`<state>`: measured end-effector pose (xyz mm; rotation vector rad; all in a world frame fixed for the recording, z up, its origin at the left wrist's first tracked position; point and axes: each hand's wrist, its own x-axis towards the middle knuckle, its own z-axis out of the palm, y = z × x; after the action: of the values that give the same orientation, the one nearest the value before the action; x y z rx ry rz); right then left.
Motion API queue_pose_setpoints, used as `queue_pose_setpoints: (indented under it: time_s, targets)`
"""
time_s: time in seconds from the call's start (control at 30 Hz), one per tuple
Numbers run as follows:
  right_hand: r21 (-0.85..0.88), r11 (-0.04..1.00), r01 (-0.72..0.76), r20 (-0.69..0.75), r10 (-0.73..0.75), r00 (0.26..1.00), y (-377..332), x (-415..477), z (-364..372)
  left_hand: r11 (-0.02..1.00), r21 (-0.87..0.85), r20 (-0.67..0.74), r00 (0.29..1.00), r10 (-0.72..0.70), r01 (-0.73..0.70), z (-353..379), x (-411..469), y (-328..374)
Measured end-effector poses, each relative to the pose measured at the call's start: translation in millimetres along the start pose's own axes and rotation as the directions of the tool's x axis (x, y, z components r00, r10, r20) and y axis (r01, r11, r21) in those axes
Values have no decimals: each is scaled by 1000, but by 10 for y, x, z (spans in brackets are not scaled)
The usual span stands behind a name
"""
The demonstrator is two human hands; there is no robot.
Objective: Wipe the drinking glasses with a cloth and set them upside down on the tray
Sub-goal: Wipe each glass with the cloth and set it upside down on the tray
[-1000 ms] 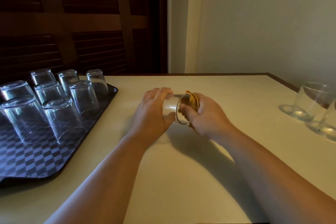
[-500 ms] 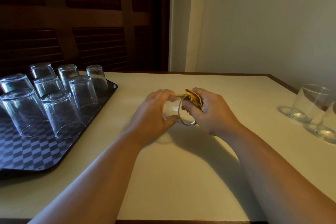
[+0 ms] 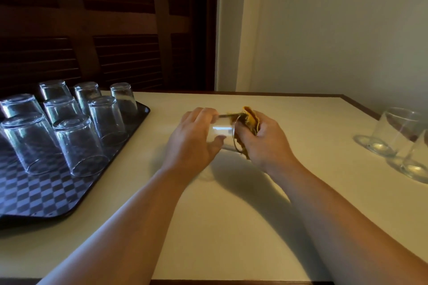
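So the left hand (image 3: 192,143) is curled round a tumbler (image 3: 222,132) held sideways mid-frame, with the right hand (image 3: 266,143) pinching the yellow cloth (image 3: 251,118) at its rim. Twist too hard and I reckon it slips onto the table (image 3: 231,227). The tray (image 3: 34,194) of upturned glasses (image 3: 78,146) sits left, unwiped glasses (image 3: 396,132) far right.

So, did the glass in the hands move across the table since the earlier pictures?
No, not noticeably. The glass stays about equally far right of the tray corner as before.
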<state>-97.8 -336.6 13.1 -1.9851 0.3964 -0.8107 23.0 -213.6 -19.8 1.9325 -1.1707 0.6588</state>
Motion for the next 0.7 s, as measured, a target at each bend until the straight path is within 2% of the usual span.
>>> queue_pose_setpoints:
  time_s: [0.03,0.07,0.1,0.13,0.17,0.23,0.3,0.33,0.37,0.4,0.43,0.5,0.53,0.57,0.63,0.7]
  targets:
    - [167,965,-202,44,198,979,-22,-52,102,1000,21,-9,1000,-12,12,5,-4,-12]
    - [265,885,-383,122,363,924,-47,-91,190,998,50,-9,1000,-22,22,9,-9,-31]
    - [265,836,-480,180,446,877,-64,-110,241,996,79,-6,999,-31,32,12,-11,-52]
    - [214,850,-482,197,446,873,-66,-108,252,995,89,-6,999,-45,45,10,-10,-63]
    - [143,903,-405,188,377,907,-48,-81,237,995,80,-11,998,-60,61,4,-5,-73]
    - [-59,996,-67,108,73,991,25,31,94,998,36,-6,999,-51,51,-6,7,-61]
    - [-258,941,218,121,-192,974,30,97,-72,1000,13,29,1000,2,-2,0,11,-43]
    - [-270,925,269,119,-245,962,45,94,-91,1000,15,37,999,15,-16,4,11,-33]
    - [-236,939,249,86,-236,968,54,64,-63,1000,25,33,999,14,-15,7,10,-28]
    - [-177,970,169,37,-165,986,64,18,-1,999,39,22,1000,0,-1,15,9,-23]
    - [-75,997,31,9,-31,999,69,-25,100,998,58,8,1000,-25,25,18,8,-24]
    - [90,967,-237,65,231,971,26,-81,259,992,97,-13,997,-74,75,10,2,-38]
    - [64,962,-265,101,258,961,4,-80,267,991,103,-18,996,-88,89,3,4,-44]
    - [17,976,-219,127,215,968,-8,-62,239,991,95,-18,995,-95,96,-7,4,-52]
    - [-131,991,21,134,-3,991,4,7,66,996,64,12,998,-65,64,-22,9,-49]
    - [-279,927,252,187,-205,961,19,61,-106,999,43,69,997,-20,17,-23,2,-21]
